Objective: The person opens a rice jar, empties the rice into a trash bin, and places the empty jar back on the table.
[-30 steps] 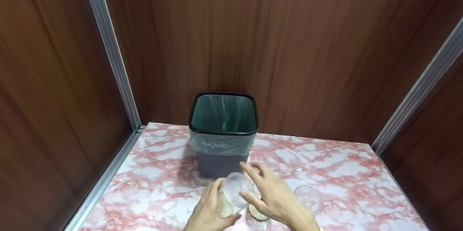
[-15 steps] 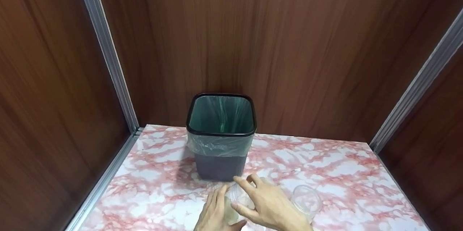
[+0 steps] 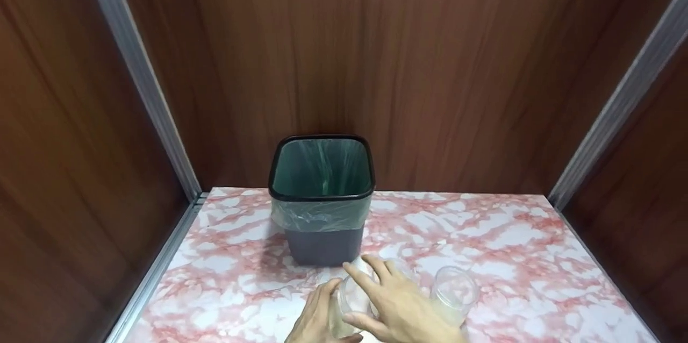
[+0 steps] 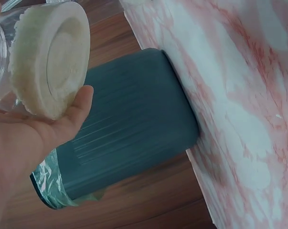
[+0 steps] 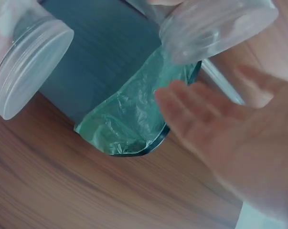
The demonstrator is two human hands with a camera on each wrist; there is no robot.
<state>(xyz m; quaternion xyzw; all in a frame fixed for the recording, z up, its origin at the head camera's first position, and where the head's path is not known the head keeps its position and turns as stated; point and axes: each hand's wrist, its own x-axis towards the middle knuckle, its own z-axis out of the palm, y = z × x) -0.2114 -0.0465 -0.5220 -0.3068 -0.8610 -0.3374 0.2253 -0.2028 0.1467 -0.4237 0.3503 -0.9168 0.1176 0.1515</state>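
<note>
My left hand (image 3: 317,313) grips a clear plastic jar (image 3: 337,315) by its side, tilted so its round lid end faces right. In the left wrist view, a pale cream mass fills the bottom of this jar (image 4: 67,62), and fingers curl under it. Close by the lid end is my right hand (image 3: 398,305), fingers spread and relaxed. The right wrist view shows that hand (image 5: 229,124) below the clear jar (image 5: 220,28), with nothing in its grasp. Another clear jar (image 3: 457,289) stands to its right, and a further one (image 3: 400,268) is partly hidden behind it.
A dark grey waste bin (image 3: 325,246) with a black rim and a clear plastic liner (image 3: 317,214) stands behind the hands. The table (image 3: 484,235) has a red and white marbled top. Brown wood-patterned panels (image 3: 430,63) enclose the back and sides.
The held jar has turned from facing upward to facing right, and both hands have shifted slightly. My right hand now covers the small cream-bottomed thing seen beside it earlier. The head view has moved a little.
</note>
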